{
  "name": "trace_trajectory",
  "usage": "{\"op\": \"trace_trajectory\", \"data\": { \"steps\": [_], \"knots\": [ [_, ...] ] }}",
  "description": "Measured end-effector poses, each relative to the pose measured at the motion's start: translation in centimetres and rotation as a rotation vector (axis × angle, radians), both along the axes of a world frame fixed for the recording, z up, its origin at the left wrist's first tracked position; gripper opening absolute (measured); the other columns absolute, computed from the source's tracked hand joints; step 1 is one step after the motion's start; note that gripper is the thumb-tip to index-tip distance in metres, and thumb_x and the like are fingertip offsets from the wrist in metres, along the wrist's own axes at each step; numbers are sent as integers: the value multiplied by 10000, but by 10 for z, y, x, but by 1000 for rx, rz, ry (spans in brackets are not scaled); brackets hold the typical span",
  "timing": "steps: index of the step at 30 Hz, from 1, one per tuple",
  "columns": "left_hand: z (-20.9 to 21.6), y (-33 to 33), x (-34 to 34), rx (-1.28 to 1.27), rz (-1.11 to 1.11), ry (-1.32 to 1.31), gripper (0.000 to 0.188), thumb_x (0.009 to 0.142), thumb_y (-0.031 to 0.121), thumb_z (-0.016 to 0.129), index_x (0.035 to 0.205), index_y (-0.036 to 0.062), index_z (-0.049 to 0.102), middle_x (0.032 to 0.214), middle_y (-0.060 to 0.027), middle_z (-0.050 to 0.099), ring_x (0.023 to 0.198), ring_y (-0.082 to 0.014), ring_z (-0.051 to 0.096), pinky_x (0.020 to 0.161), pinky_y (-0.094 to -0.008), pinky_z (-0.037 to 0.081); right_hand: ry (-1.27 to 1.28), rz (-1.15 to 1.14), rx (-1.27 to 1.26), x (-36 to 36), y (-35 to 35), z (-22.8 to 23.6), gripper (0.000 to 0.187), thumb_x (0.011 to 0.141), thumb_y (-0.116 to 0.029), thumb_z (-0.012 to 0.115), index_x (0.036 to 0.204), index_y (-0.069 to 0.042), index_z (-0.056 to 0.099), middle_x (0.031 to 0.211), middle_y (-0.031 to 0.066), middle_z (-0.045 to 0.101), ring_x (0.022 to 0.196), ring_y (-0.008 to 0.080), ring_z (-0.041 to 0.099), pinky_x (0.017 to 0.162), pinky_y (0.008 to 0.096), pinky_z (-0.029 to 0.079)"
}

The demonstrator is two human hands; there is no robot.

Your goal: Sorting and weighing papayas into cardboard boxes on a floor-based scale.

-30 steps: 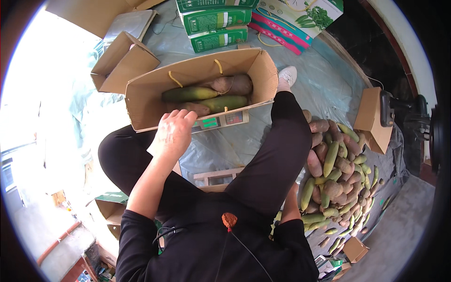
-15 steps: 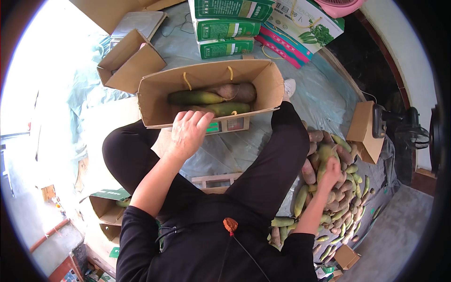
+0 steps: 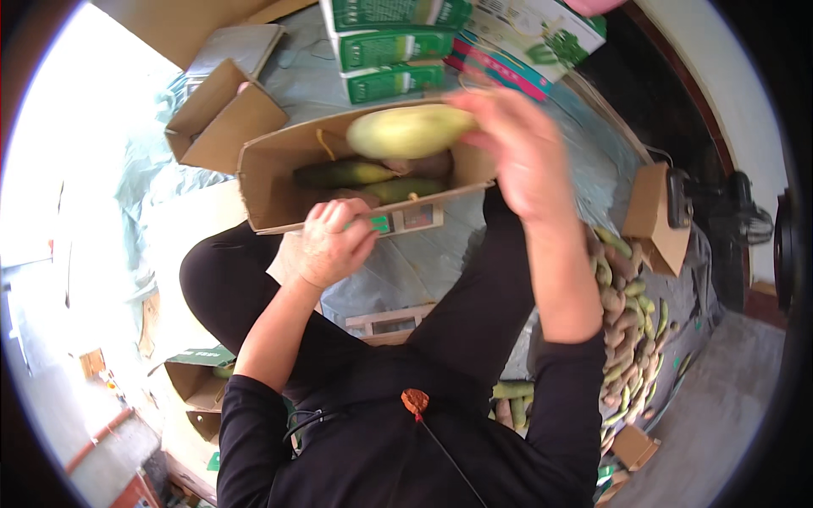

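Up high, the right hand (image 3: 521, 161) grips a pale yellow-green fruit (image 3: 408, 131), fingers wrapped round its end, holding it just above the open cardboard box (image 3: 271, 190). Down at the box's near wall, the left hand (image 3: 332, 245) curls over the rim, fingers bent against the cardboard. Inside lie green fruits (image 3: 343, 174), and a heap of fruits (image 3: 627, 313) sits at the right.
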State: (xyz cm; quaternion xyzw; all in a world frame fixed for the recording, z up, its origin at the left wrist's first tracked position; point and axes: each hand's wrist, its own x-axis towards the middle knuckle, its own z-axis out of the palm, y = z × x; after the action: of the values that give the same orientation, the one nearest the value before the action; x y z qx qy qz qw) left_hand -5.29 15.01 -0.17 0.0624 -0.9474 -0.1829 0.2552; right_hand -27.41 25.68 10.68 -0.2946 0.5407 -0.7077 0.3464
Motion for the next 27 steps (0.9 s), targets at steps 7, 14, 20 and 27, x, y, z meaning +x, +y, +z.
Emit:
{"op": "trace_trajectory", "data": {
  "steps": [7,14,20,27],
  "knots": [
    [2,2,-6,-80,87,-94,185,670,110,709,811,94,591,945,-31,579,833,-239,579,687,-366,436,235,-94,105,-40,32,-50,198,894,-173,584,1046,-52,626,983,5,633,889,78,565,765,230,434],
    [-6,9,-14,-79,119,-104,187,721,92,678,868,82,562,968,-56,622,865,-252,602,717,-359,450,192,-602,600,-96,227,-129,230,883,-186,590,1072,-58,621,976,36,645,859,110,582,736,255,459],
    [-9,8,-8,-151,144,-117,227,742,86,672,905,73,515,966,-68,630,851,-270,605,717,-369,451,-140,-834,884,-34,323,-252,98,808,-52,619,897,-27,651,707,2,602,641,92,535,557,232,433],
    [-12,8,-8,-153,182,-163,223,761,81,664,903,68,492,970,-92,628,850,-293,602,745,-384,453,-542,-760,1047,60,367,-384,150,768,-109,642,917,-102,647,738,2,624,600,109,569,449,263,390]
  ]
}}
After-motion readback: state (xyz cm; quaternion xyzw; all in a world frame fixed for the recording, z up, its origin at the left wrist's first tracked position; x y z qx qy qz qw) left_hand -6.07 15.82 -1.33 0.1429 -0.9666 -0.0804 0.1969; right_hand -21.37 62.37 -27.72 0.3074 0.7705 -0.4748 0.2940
